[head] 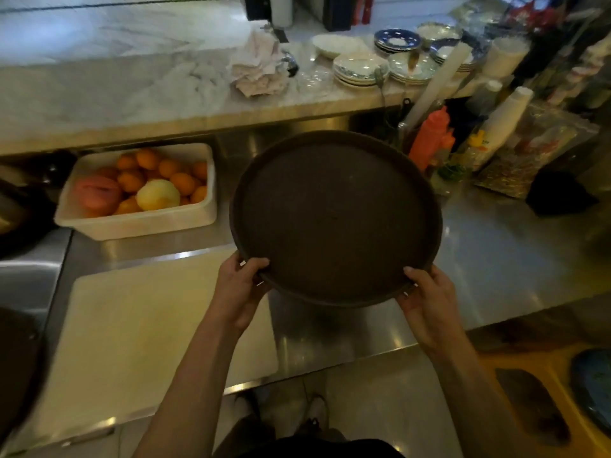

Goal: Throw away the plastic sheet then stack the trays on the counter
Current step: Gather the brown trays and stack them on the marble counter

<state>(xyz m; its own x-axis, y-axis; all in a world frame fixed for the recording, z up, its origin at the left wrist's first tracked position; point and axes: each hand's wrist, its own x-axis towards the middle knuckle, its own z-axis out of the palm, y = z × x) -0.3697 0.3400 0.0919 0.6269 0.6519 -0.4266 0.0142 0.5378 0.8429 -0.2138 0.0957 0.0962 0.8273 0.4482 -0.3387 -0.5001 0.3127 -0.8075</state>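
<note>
Tray [335,219], clamped at its near rim by left grip [239,285] and right grip [426,299], could tip forward onto bottles [431,137] beyond.

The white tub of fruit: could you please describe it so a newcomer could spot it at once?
Find the steel counter below the marble ledge. At its back left, left of the round brown tray, sits the white tub, the only container holding oranges.

In front of you runs a stainless steel counter [496,246]. On it lie a white cutting board [139,342] and a white tub of oranges [139,223]. Behind, a raised marble ledge [115,94] carries stacked plates [358,69] and a crumpled cloth [258,67].
</note>
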